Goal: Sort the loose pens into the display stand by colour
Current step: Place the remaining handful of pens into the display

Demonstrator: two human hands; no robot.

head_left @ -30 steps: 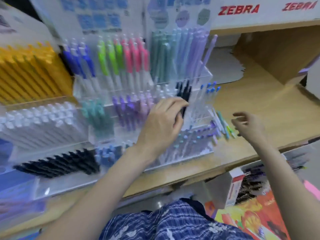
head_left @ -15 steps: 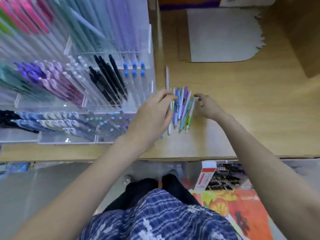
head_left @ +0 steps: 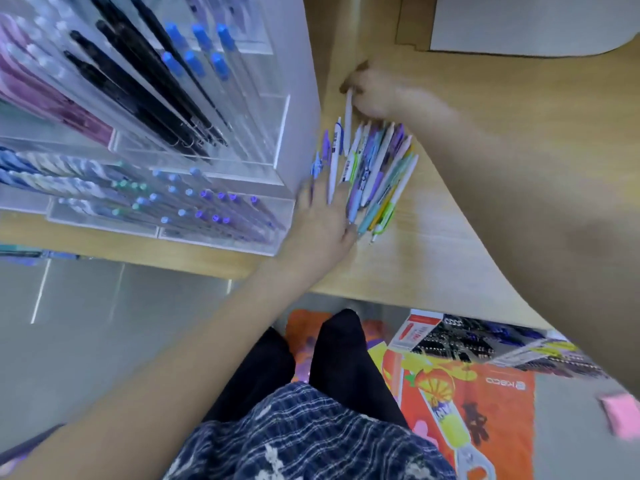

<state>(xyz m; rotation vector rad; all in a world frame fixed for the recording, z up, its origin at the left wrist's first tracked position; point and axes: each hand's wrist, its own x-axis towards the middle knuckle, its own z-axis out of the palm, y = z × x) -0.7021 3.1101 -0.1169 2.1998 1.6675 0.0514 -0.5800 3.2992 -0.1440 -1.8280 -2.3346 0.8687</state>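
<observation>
Several loose pens (head_left: pixel 375 168) in purple, blue, green, yellow and white lie in a bunch on the wooden shelf (head_left: pixel 433 244), just right of the clear acrylic display stand (head_left: pixel 277 133). My left hand (head_left: pixel 320 223) rests at the near end of the bunch, its fingers spread over a white pen and a purple one. At the far end my right hand (head_left: pixel 377 93) pinches the tip of a white pen (head_left: pixel 348 123). The stand holds rows of black, blue, purple and pink pens.
A white sheet (head_left: pixel 519 26) lies at the back of the shelf. Below the shelf edge stand an orange printed bag (head_left: pixel 485 393) and an open box of dark pens (head_left: pixel 453 341). A pink object (head_left: pixel 620 414) sits low on the right.
The view swung down and closer to the shelf. My left hand left the stand's black pens and came down onto the loose bunch. My right hand reached to the bunch's far end.
</observation>
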